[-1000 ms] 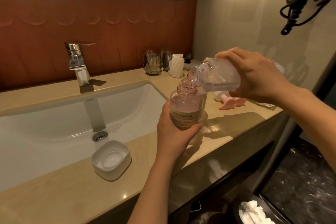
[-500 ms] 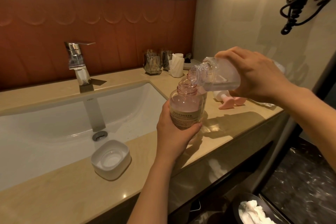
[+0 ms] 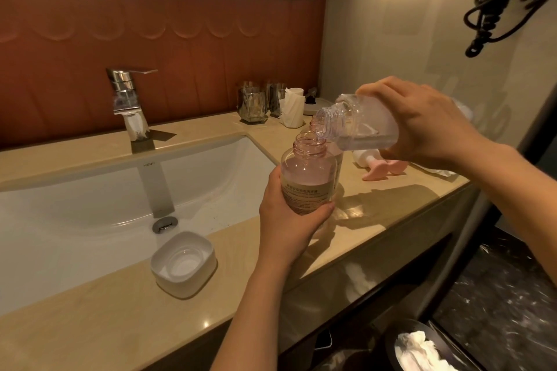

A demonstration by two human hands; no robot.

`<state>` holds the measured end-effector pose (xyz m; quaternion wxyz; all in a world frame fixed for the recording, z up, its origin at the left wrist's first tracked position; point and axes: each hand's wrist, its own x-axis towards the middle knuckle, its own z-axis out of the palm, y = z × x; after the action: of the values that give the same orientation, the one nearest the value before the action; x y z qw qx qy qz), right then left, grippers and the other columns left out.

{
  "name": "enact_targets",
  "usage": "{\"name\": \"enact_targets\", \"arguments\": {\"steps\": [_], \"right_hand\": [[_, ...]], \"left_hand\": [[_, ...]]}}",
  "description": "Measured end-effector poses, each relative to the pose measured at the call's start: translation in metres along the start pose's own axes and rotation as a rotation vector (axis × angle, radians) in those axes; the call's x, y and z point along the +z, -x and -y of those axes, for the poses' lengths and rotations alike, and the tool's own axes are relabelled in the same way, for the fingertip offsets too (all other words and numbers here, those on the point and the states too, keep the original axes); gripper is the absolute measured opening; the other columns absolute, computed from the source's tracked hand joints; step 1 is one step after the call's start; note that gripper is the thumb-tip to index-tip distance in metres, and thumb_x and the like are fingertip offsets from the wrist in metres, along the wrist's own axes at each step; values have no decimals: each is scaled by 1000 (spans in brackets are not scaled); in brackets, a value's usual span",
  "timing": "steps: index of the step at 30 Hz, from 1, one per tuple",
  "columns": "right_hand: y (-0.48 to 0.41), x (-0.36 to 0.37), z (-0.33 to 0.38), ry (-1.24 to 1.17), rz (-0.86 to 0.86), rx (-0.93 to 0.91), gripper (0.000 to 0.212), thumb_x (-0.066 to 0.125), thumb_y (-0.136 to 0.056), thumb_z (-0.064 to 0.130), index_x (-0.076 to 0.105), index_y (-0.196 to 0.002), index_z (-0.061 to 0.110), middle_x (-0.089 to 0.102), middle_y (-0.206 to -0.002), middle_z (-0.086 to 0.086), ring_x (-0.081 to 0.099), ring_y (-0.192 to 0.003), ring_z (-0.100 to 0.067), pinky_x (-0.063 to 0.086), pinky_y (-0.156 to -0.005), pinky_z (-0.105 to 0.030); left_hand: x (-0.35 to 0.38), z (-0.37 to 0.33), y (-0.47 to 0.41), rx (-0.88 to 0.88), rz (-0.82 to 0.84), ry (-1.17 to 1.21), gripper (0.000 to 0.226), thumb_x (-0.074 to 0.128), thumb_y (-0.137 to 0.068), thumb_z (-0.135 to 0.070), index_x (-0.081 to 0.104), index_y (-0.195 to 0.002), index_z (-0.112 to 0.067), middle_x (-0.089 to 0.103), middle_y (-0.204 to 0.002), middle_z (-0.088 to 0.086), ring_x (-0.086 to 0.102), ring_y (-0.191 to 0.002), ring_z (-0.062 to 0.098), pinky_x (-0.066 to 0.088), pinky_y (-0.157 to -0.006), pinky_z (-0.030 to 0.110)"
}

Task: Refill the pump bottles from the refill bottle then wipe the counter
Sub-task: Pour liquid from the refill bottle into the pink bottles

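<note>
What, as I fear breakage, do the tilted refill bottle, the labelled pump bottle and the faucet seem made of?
Refill bottle: probably plastic, clear and faintly frosted; moulded neck threads show.
Labelled pump bottle: pink-tinted transparent plastic or glass, cannot tell which; glossy wall with threaded neck.
Faucet: metal, polished chrome finish; mirror-like reflections.

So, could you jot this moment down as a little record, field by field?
Left hand: grips the pink bottle, upright, cap off
Right hand: holds the clear bottle tilted, mouth over the pink bottle's neck
Pump: lies on the counter, behind the bottles
Dish: white, on the counter by the sink
Stage: refilling; wiping not yet done
</note>
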<state>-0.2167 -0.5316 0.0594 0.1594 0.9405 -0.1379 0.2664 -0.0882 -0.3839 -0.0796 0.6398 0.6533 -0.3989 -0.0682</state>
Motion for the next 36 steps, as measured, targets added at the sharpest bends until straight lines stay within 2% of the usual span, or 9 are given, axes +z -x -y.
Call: {"name": "enact_targets", "arguments": {"steps": [13,16,20,23,25,28,31,36], "right_hand": [[1,-1,2,-3,8,11,88,88,-54,19,45,-130,13,53,-122,-13,53,-96,-34,33,-75,-33],[1,-1,3,-6,16,13,88,89,-54,20,44,-130,14,53,-122,-12,53,-96,-32,33,-74,-32],[1,-1,3,-16,20,18,89,89,-54,20,44,-131,14,52,-123,-12,52,-97,-32,34,-74,-32],[1,-2,3,-16,21,19,89,89,-54,20,44,-131,14,52,-123,-12,53,-98,-33,34,-75,-32],[1,-3,4,-8,21,17,88,89,-54,20,45,-130,14,53,-122,-12,53,-95,-32,33,-75,-31],[1,-4,5,-6,22,15,88,89,-54,21,45,-130,14,53,-122,-12,53,-94,-32,32,-75,-32],[1,-5,6,-7,24,21,88,88,-55,21,44,-131,15,52,-123,-12,52,-96,-32,32,-75,-32],[1,-7,7,2,31,24,88,88,-55,21,44,-131,14,52,-123,-12,52,-96,-33,31,-75,-32]], "left_hand": [[-1,-4,1,-19,5,8,82,85,-64,-21,36,-128,-39,47,-104,-33,43,-90,-31,40,-73,-3],[-2,-5,0,-38,15,26,90,84,-65,-19,31,-135,-37,42,-109,-34,45,-93,-26,39,-74,-4],[-2,-6,2,-70,39,62,95,85,-64,-17,24,-133,-40,43,-113,-26,47,-98,-15,42,-82,4],[-2,-6,2,-76,27,71,96,89,-60,-24,23,-128,-42,44,-127,-16,48,-115,2,44,-93,16],[-2,-6,1,-68,8,46,98,90,-55,-32,25,-128,-40,40,-135,-11,43,-123,8,44,-101,26],[0,-3,0,-56,-26,-8,95,90,-52,-41,28,-125,-39,38,-130,-11,40,-123,7,43,-105,35],[0,-1,0,-45,-35,-32,92,89,-53,-41,29,-122,-40,37,-125,-13,40,-120,7,43,-104,36],[0,0,-1,-39,-30,-47,90,88,-55,-41,30,-123,-39,40,-128,-11,42,-120,8,45,-102,37]]}}
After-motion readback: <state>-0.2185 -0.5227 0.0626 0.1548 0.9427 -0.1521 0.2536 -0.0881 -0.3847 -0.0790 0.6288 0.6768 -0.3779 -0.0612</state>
